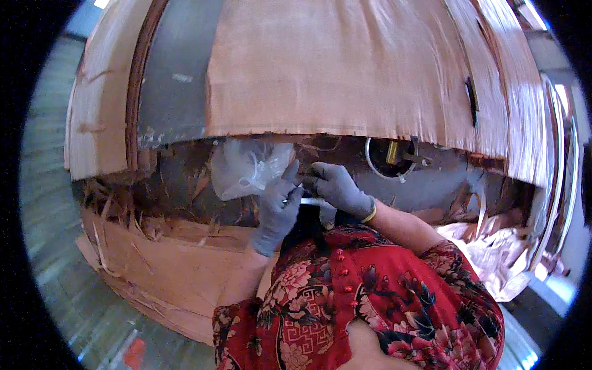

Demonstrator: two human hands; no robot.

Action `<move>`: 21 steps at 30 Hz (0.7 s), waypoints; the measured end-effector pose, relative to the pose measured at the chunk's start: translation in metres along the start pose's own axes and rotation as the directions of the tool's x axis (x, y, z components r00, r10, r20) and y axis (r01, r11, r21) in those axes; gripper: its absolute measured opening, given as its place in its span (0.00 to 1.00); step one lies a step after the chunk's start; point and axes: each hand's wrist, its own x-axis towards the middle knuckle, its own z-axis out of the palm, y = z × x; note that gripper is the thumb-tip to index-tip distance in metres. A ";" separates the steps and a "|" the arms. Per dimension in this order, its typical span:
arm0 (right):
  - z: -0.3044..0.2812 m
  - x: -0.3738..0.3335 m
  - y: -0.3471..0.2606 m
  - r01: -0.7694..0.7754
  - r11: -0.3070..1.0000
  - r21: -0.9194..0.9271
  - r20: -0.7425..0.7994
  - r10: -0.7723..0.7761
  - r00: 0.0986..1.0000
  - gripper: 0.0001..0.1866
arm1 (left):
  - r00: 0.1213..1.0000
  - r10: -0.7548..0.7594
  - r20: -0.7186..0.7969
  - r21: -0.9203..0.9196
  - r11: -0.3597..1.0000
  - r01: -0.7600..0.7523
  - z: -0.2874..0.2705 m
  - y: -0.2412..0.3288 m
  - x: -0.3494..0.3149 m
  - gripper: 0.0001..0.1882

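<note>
Both hands meet near the middle of the scene, just below the near edge of a large veneer sheet (pixel 345 68) that lies spread across the worktop (pixel 176 74). The left hand (pixel 277 206), in a grey glove, curls its fingers around the neck of a clear plastic bag (pixel 246 166) and also seems to steady a thin white stick-like tool (pixel 311 201). The right hand (pixel 336 188), gloved too, is closed over the other end of that tool, fingers pinching it. What the tool is cannot be told, as it is small and partly covered. Judging by this, the handling of the bag and tool is in its early part: the bag is bunched and held shut at its neck, and nothing has been laid on the sheet. Stacks of more veneer (pixel 172 271) lie near and left, torn scraps (pixel 493 246) lie to the right, and a wire loop (pixel 388 161) sits under the sheet's edge.
</note>
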 end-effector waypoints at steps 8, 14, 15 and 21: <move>-0.058 -0.013 0.032 -0.281 0.472 0.835 0.106 0.364 0.926 0.15 | 0.990 -0.108 0.089 0.202 0.975 0.088 0.034 0.010 0.027 0.25; -0.083 -0.039 0.030 -0.193 0.795 0.574 0.024 0.220 0.975 0.30 | 0.737 -0.371 0.565 0.017 0.898 0.439 0.047 0.050 0.080 0.24; -0.086 -0.041 0.030 -0.192 0.856 0.479 -0.007 0.222 0.975 0.30 | 0.729 -0.316 0.608 -0.191 0.833 0.520 0.054 0.042 0.081 0.22; -0.105 -0.051 0.027 -0.241 0.895 0.376 0.107 0.217 0.970 0.23 | 0.620 -0.259 0.740 0.160 0.964 0.212 0.072 0.060 0.116 0.13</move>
